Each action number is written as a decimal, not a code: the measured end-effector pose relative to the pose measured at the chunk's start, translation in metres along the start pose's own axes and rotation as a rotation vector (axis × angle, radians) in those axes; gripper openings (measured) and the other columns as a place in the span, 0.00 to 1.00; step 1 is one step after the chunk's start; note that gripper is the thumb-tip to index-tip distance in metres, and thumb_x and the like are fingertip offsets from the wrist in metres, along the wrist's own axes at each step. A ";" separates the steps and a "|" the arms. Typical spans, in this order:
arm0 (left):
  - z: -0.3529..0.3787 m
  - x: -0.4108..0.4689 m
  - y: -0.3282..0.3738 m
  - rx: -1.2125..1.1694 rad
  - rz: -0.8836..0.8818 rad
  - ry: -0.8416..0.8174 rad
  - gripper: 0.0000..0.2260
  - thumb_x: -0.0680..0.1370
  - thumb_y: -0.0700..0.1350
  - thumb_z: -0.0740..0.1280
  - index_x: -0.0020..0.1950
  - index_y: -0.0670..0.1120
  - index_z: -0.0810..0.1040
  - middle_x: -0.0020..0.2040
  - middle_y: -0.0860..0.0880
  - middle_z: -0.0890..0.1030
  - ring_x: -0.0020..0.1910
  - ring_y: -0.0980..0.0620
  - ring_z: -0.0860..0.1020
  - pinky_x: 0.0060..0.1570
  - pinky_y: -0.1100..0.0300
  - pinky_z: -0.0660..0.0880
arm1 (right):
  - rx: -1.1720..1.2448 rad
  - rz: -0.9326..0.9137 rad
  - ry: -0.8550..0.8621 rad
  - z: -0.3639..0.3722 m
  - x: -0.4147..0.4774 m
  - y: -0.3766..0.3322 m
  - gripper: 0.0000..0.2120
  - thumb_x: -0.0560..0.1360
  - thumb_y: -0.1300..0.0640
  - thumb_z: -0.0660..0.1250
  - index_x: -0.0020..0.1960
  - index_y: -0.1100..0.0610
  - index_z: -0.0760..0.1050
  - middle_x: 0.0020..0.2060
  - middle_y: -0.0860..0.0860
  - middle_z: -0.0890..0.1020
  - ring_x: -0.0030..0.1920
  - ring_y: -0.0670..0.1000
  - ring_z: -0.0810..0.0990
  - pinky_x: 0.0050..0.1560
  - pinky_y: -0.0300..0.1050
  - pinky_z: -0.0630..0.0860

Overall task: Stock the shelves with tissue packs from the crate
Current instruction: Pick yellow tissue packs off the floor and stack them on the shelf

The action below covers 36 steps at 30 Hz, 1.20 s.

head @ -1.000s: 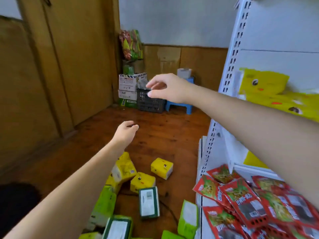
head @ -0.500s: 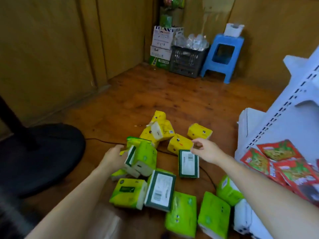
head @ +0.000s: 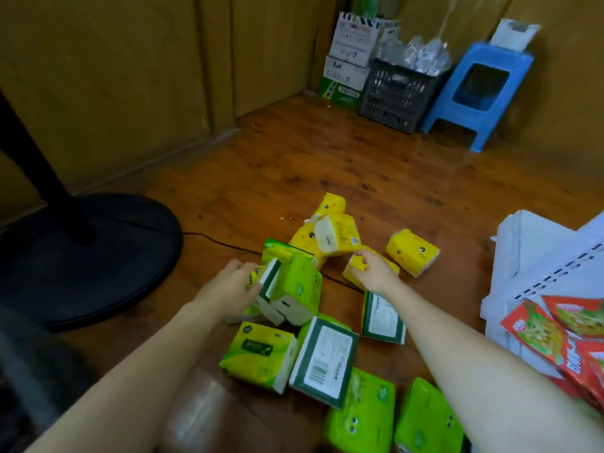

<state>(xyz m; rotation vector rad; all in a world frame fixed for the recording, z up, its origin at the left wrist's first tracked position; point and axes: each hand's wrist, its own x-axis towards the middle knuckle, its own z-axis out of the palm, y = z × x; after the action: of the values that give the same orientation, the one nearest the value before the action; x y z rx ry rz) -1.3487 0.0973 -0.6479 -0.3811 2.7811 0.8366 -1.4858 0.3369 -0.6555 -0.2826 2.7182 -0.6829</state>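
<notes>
**Asker:** Where are your hands, and what room is there around them?

**Me:** Both reach down to a heap of tissue packs on the wooden floor (head: pixel 327 158). My right hand (head: pixel 376 273) curls its fingers over a small yellow pack (head: pixel 354 269) and pinches it at the top. My left hand (head: pixel 228 286) lies against the side of the upright green packs (head: pixel 294 289). Its fingertips are hidden behind them, so I cannot tell whether they grip. Beyond the heap, bare boards run to the far corner.

**Asker:** What hems you in?

**Me:** On my left is the round black fan base (head: pixel 98 256) with its pole. Its thin cable (head: pixel 222 243) crosses the floor and passes in among the packs. On my right is the white shelf unit (head: pixel 539 256), near my right forearm, with red snack packets (head: pixel 562 335) on it. More green packs lie flat below my arms, one a barcode pack (head: pixel 323 358) with its label facing up. A second yellow pack (head: pixel 412 251) lies just right of my right hand.

**Asker:** And the room?

**Me:** The panelled walls (head: pixel 130 76) are yellow-brown. In the corner stand stacked cartons (head: pixel 353 57), a dark crate (head: pixel 402 89) of crumpled clear plastic, and a blue stool (head: pixel 477 80).
</notes>
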 end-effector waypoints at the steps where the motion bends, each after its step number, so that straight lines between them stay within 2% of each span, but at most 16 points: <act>1: 0.005 0.001 -0.005 -0.032 -0.043 0.030 0.21 0.81 0.49 0.58 0.74 0.46 0.61 0.68 0.42 0.65 0.66 0.43 0.68 0.63 0.53 0.68 | -0.003 -0.024 0.005 0.010 0.009 -0.005 0.25 0.77 0.54 0.64 0.71 0.57 0.62 0.66 0.60 0.71 0.63 0.59 0.72 0.53 0.45 0.70; 3: 0.014 0.002 -0.010 -0.159 -0.156 0.123 0.21 0.81 0.48 0.59 0.73 0.44 0.63 0.67 0.41 0.67 0.65 0.43 0.69 0.60 0.54 0.67 | 0.002 -0.046 0.025 0.027 0.027 -0.008 0.28 0.76 0.54 0.64 0.73 0.55 0.59 0.66 0.60 0.71 0.64 0.59 0.72 0.57 0.48 0.70; 4: 0.019 0.003 -0.010 -0.221 -0.198 0.164 0.21 0.81 0.47 0.59 0.72 0.42 0.64 0.67 0.40 0.67 0.65 0.42 0.69 0.59 0.55 0.67 | 0.016 -0.041 0.032 0.034 0.035 -0.009 0.29 0.76 0.53 0.64 0.74 0.54 0.57 0.65 0.61 0.72 0.62 0.60 0.73 0.56 0.49 0.71; 6: 0.029 0.004 -0.007 -0.261 -0.234 0.175 0.21 0.81 0.47 0.58 0.72 0.42 0.63 0.68 0.39 0.67 0.65 0.43 0.68 0.57 0.58 0.66 | 0.050 -0.028 0.038 0.044 0.047 -0.007 0.31 0.77 0.53 0.63 0.76 0.51 0.53 0.60 0.63 0.74 0.56 0.62 0.76 0.49 0.49 0.72; 8: 0.038 0.004 -0.005 -0.241 -0.227 0.151 0.21 0.81 0.46 0.57 0.73 0.42 0.62 0.67 0.40 0.66 0.62 0.44 0.70 0.52 0.61 0.65 | 0.049 -0.028 0.040 0.051 0.055 -0.005 0.32 0.77 0.53 0.62 0.76 0.49 0.50 0.61 0.64 0.72 0.56 0.63 0.76 0.49 0.49 0.72; 9: 0.043 0.004 -0.005 -0.227 -0.219 0.141 0.20 0.81 0.46 0.58 0.73 0.42 0.63 0.66 0.40 0.67 0.61 0.44 0.70 0.51 0.61 0.64 | 0.029 -0.029 0.045 0.054 0.058 -0.005 0.32 0.78 0.52 0.62 0.76 0.48 0.49 0.65 0.64 0.69 0.59 0.63 0.74 0.52 0.50 0.72; 11: 0.050 0.004 -0.006 -0.214 -0.213 0.120 0.20 0.81 0.45 0.59 0.72 0.42 0.64 0.65 0.40 0.67 0.58 0.45 0.72 0.49 0.63 0.64 | -0.034 -0.039 0.048 0.057 0.062 -0.005 0.31 0.78 0.50 0.61 0.76 0.46 0.49 0.73 0.62 0.55 0.66 0.64 0.68 0.58 0.53 0.71; 13: 0.055 0.004 -0.007 -0.218 -0.209 0.098 0.19 0.81 0.43 0.59 0.71 0.42 0.64 0.65 0.40 0.67 0.54 0.46 0.73 0.46 0.64 0.63 | -0.095 -0.085 0.043 0.061 0.067 -0.006 0.30 0.78 0.47 0.60 0.76 0.47 0.51 0.75 0.60 0.43 0.69 0.64 0.64 0.61 0.54 0.70; 16: 0.058 0.006 -0.008 -0.239 -0.202 0.075 0.20 0.80 0.43 0.60 0.72 0.42 0.64 0.66 0.40 0.66 0.60 0.45 0.72 0.52 0.65 0.66 | -0.146 -0.124 -0.003 0.067 0.072 -0.009 0.28 0.78 0.44 0.58 0.75 0.52 0.56 0.75 0.57 0.39 0.71 0.62 0.62 0.65 0.53 0.67; 19: 0.057 0.009 -0.006 -0.236 -0.193 0.044 0.21 0.81 0.44 0.59 0.73 0.43 0.62 0.68 0.41 0.64 0.61 0.46 0.71 0.52 0.66 0.65 | -0.106 -0.117 -0.023 0.068 0.072 -0.009 0.32 0.79 0.44 0.57 0.75 0.59 0.52 0.76 0.56 0.39 0.72 0.61 0.60 0.68 0.51 0.64; 23: 0.050 0.010 -0.004 -0.241 -0.176 0.059 0.21 0.82 0.46 0.57 0.74 0.44 0.60 0.70 0.42 0.63 0.65 0.44 0.69 0.59 0.57 0.68 | 0.054 -0.110 -0.008 0.067 0.068 -0.008 0.35 0.78 0.47 0.62 0.76 0.61 0.49 0.77 0.52 0.44 0.74 0.54 0.56 0.69 0.45 0.60; 27: 0.040 0.011 0.009 -0.237 -0.183 0.058 0.22 0.82 0.47 0.55 0.75 0.44 0.57 0.71 0.42 0.61 0.52 0.45 0.72 0.47 0.60 0.68 | 0.159 -0.121 -0.005 0.059 0.054 -0.009 0.35 0.77 0.49 0.63 0.76 0.62 0.51 0.76 0.53 0.49 0.76 0.51 0.52 0.70 0.42 0.55; 32: 0.035 0.006 0.018 -0.179 -0.134 0.031 0.23 0.82 0.48 0.56 0.76 0.45 0.55 0.72 0.42 0.59 0.58 0.42 0.72 0.50 0.58 0.69 | 0.075 -0.200 0.004 0.035 0.036 -0.004 0.30 0.77 0.56 0.62 0.75 0.60 0.54 0.76 0.52 0.52 0.75 0.50 0.52 0.69 0.40 0.55; 36: 0.026 0.002 0.024 -0.099 -0.093 0.012 0.24 0.82 0.49 0.56 0.76 0.45 0.54 0.73 0.41 0.56 0.68 0.42 0.67 0.64 0.51 0.68 | -0.024 -0.274 0.004 0.014 0.020 -0.010 0.29 0.77 0.56 0.62 0.74 0.60 0.57 0.75 0.52 0.55 0.75 0.50 0.55 0.69 0.42 0.56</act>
<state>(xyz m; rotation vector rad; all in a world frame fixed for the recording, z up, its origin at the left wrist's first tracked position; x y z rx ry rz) -1.3548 0.1311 -0.6575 -0.5293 2.7163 0.9553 -1.4981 0.3167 -0.6678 -0.6685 2.7198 -0.7228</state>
